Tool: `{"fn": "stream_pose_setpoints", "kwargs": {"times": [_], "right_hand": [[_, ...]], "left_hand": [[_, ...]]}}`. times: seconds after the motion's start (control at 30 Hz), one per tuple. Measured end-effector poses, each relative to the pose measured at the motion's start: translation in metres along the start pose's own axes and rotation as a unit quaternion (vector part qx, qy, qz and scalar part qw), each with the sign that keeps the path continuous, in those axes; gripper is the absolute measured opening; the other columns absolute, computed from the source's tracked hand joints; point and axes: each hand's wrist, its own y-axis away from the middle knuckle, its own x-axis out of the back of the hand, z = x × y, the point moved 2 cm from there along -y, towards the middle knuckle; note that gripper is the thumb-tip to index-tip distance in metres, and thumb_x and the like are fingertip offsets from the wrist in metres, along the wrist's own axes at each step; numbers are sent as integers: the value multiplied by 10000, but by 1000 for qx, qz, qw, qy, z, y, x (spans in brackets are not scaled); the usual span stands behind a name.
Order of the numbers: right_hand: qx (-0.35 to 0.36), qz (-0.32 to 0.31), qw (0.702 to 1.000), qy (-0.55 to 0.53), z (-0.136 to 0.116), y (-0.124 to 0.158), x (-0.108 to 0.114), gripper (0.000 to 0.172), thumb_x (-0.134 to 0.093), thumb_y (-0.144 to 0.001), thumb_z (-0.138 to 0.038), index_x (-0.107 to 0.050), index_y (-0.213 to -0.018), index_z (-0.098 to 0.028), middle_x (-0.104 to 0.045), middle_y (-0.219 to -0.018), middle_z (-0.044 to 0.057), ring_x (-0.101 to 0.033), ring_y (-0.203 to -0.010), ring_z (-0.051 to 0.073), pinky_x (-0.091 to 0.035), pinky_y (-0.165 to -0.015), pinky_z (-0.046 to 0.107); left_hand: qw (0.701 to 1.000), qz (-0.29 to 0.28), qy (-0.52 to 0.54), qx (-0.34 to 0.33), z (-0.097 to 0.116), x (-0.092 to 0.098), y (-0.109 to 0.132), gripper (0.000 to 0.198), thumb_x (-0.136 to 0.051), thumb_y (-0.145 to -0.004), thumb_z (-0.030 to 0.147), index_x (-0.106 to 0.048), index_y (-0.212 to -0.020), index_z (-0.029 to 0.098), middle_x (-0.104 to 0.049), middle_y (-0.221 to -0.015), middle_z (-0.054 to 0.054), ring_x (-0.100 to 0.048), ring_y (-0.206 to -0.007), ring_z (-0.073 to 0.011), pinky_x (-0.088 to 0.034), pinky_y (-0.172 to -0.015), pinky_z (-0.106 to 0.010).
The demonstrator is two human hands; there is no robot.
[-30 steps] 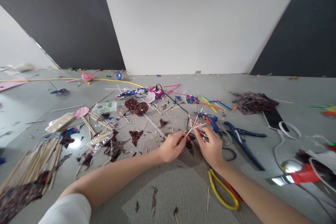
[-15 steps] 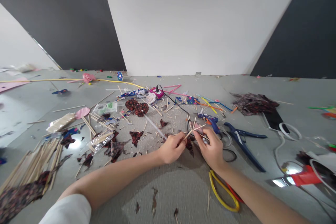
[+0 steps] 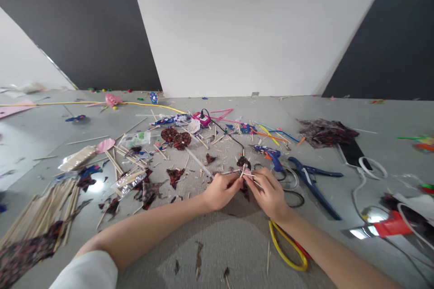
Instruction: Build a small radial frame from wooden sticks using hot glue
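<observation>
Person's left hand (image 3: 222, 192) and right hand (image 3: 268, 195) nearly meeting over scuffed grey work surface (image 3: 210, 248), thumb and fingers of each pinched on crossed thin pale wooden sticks (image 3: 250, 174). Sticks sit right between fingertips. Dark floral fabric scrap (image 3: 243, 162) just behind. Blue glue gun (image 3: 276, 160) beyond right hand, long dark-blue-handled cutter (image 3: 320, 193) further right. Yellow loop handle (image 3: 300, 268) near right forearm. Pair of round dark-red floral discs (image 3: 182, 141) off left.

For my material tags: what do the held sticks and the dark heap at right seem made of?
Held sticks: probably plain wood, matte, judging by pale tan colour. Dark heap: likely thin printed fabric, matte; soft crumples show, though paper is possible.
</observation>
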Motion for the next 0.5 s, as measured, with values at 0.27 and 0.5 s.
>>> {"fn": "stream_pose_setpoints", "kwargs": {"times": [0.27,0.5], "right_hand": [[13,7,1000,-16,-3,-1,2,314,-717,-927,-6,-641,-1121,-241,-701,-956,66,-663,-871,218,-565,-782,372],[48,-12,999,-8,-1,4,2,363,-727,-918,-22,-653,-1193,-245,-729,-960,67,-660,-860,233,-559,-812,406]], "left_hand": [[1000,-5,15,-21,-2,-2,1,478,-443,-1087,440,-548,-699,179,-589,-643,10,-534,-614,-110,-401,-658,-235],[998,0,41,-46,-5,-3,4,235,-453,-1083,386,-555,-989,196,-619,-706,23,-550,-626,-116,-417,-656,-225]]}}
